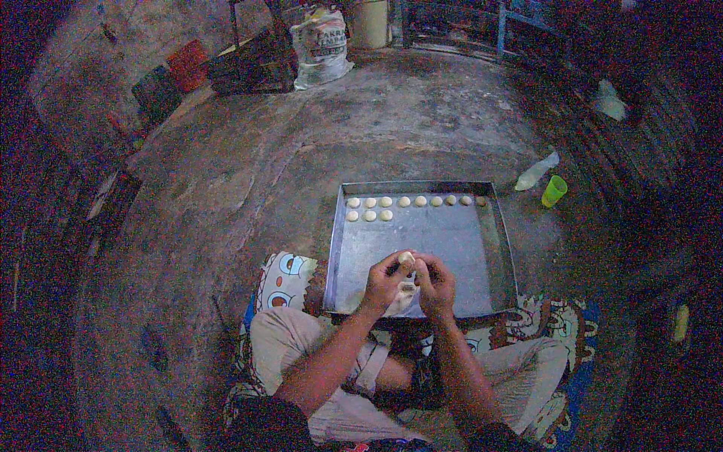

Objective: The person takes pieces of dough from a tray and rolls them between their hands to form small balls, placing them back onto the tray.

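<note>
Left hand (382, 282) and right hand (437, 286): bare, centre of frame, fingertips together; fingers of both closed in a narrow pinch around one item.

Item held: small, pale, rounded dough piece (407, 258), raised above the tray, not yet set down.

Below the hands: whitish object (404, 303), partly covered; form unclear.

Rectangular, shallow, grey metal tray (459, 264): centre of frame, on the floor. Contents: twelve small, round, pale dough pieces (404, 202), along its upper part. Upper row, nine, spanning most of the width; second row, three, at left.

Progress, as judged: first row apparently complete, second begun; early stage, with the rest of that row and the tray's lower area left.

Translucent yellow-green plastic cup (554, 191): right of frame, tilted; contents not discernible. Beside it, whitish crumpled plastic bag (538, 172); contents unclear.

Large white printed sack (321, 49): top of frame, bulging; contents unidentified. Beside it, cream cylindrical container (371, 24); interior not visible.

Red box-like container (187, 65): upper left; contents not discernible.
</note>
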The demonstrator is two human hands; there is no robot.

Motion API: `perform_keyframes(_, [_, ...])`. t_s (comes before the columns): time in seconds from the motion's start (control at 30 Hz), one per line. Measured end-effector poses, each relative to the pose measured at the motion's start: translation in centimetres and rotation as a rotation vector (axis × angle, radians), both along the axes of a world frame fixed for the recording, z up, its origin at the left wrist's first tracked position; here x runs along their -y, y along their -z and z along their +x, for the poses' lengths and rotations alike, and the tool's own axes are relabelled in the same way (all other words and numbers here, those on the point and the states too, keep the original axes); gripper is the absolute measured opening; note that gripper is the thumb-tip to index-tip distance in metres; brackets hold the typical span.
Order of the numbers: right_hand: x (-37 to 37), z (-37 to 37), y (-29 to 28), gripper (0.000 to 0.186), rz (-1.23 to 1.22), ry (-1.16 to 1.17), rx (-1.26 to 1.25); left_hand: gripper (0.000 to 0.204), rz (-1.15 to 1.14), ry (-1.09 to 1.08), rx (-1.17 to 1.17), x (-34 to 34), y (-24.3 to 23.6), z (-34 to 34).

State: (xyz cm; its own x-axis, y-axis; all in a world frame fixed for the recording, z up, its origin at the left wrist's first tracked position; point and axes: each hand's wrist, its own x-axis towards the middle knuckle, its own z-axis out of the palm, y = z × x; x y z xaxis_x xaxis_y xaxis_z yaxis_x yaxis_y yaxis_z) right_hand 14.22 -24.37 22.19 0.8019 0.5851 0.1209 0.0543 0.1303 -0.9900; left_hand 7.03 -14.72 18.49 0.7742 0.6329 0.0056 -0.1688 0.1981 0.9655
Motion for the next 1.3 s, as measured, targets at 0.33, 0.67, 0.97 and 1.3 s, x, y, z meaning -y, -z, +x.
perform_keyframes(0.33, [0.0,0.1,0.3,0.022,-0.203,0.036,0.413,0.032,-0.063,0.155,0.024,-1.0,2.6,-0.2])
perform_keyframes(0.67, [-1.5,1.9,3.0,0.021,0.017,0.024,-0.039,0.035,-0.109,0.017,-0.087,0.0,1.8,1.7])
perform_keyframes(0.97, [-0.8,3.3,1.1,0.021,-0.338,-0.121,0.498,0.033,-0.160,-0.006,-0.097,-1.0,2.3,0.6])
perform_keyframes(1.3, [-2.1,3.5,2.4,0.036,-0.288,-0.054,0.462,0.034,0.015,-0.172,-0.209,-2.0,3.6,2.3])
